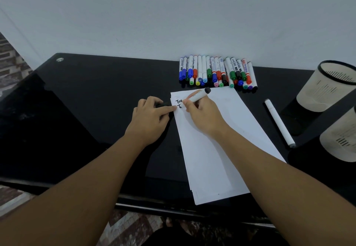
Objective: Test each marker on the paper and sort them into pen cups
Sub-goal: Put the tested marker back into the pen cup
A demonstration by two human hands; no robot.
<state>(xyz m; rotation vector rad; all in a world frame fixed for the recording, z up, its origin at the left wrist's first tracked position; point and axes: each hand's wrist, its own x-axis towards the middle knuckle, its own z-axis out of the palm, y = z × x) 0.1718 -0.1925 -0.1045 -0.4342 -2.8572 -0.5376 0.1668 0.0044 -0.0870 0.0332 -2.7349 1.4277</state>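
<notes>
A stack of white paper (pixel 215 149) lies on the black table (pixel 81 99). My right hand (pixel 202 112) grips a white marker with a black end (pixel 200 94), its tip at the paper's top left, where black letters (pixel 179 103) are written. My left hand (pixel 150 118) holds a small black cap (pixel 162 104) and its fingertips press the paper's left edge. A row of several capped markers (pixel 217 72) lies against the wall behind the paper. One white marker (pixel 278 122) lies alone to the right. Two beige pen cups (pixel 325 87) (pixel 341 141) stand at the right edge.
A pale wall rises right behind the table. The table's front edge runs below my forearms, with a patterned floor (pixel 131 224) beneath. A metal stud (pixel 60 59) sits at the table's far left corner.
</notes>
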